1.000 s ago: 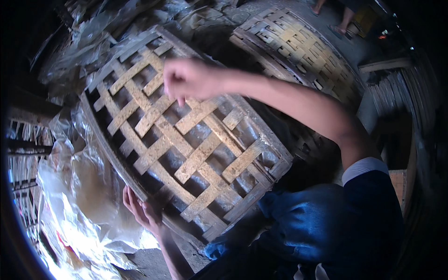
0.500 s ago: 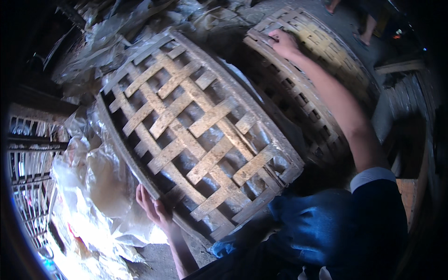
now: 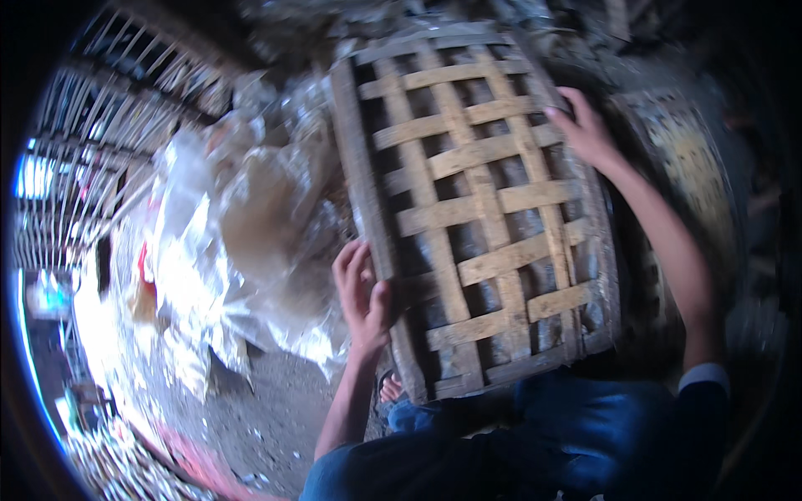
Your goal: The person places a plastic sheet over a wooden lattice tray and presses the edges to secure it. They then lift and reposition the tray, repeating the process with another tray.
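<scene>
A woven bamboo lattice tray (image 3: 472, 156) with a dark wooden frame stands tilted in front of me, above my knees. My left hand (image 3: 361, 311) grips the lower part of its left rail, with the fingers curled at the edge. On the upper right rail, my right hand (image 3: 587, 134) has its thumb on the frame, and part of its fingers is hidden. Through the gaps in the weave, some greyish, shiny material shows. A second woven tray (image 3: 685, 159) leans to the right, beyond my right forearm, and is blurred.
Crumpled clear plastic sheeting (image 3: 259, 217) is heaped left of the tray. A slatted wall (image 3: 96, 159) lets light in at the far left. Pale sticks or slats (image 3: 125, 459) lie at the lower left. My foot (image 3: 390, 387) shows on the dirt floor (image 3: 284, 409).
My right hand has moved from the second tray to the right rail of the near tray. The view has swung left, and the near tray appears more upright.
</scene>
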A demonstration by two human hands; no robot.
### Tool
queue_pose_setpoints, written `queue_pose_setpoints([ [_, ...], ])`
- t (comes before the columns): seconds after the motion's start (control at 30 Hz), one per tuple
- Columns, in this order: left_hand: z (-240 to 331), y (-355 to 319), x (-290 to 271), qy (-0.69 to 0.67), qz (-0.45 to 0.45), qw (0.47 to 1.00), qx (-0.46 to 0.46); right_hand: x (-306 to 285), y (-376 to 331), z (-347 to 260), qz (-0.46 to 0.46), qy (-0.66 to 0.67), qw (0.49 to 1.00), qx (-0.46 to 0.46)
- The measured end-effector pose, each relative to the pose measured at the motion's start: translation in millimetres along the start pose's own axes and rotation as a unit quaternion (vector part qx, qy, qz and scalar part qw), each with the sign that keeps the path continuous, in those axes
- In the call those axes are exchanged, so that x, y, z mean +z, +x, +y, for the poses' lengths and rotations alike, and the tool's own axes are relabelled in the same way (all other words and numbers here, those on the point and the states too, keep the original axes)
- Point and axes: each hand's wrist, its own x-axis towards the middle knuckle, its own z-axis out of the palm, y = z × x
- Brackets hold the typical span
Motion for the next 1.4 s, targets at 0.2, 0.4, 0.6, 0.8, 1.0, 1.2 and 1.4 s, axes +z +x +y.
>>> queue_pose_setpoints([
  [0.2,0.4,1.1,-2.2,0.041,0.000,0.998,0.037,-2.0,6.2,12.7,0.030,-0.040,0.998,-0.048],
  [0.4,-15.8,17.1,-51.2,0.105,0.085,0.991,0.010,-2.1,2.9,5.9,0.006,0.034,0.999,0.013],
  [0.6,-85.7,-10.6,-179.6,0.564,0.153,0.791,-0.178,-0.2,1.9,-4.2,-0.012,0.027,0.999,0.040],
  [0.8,-74.7,-55.2,-234.0,0.574,0.234,0.689,-0.377,-2.3,2.7,1.7,-0.017,0.041,0.998,0.038],
  [1.0,-72.1,-48.0,-244.5,0.584,0.288,0.706,-0.280,-2.2,5.9,13.2,-0.010,0.030,0.998,0.061],
  [1.2,-70.7,24.9,-173.7,0.599,0.219,0.770,0.017,-3.4,1.8,4.2,-0.016,0.024,0.997,0.074],
  [1.4,-107.0,46.1,-134.4,0.656,0.027,0.753,-0.045,-0.5,-4.9,-11.4,0.001,0.062,0.997,0.044],
])
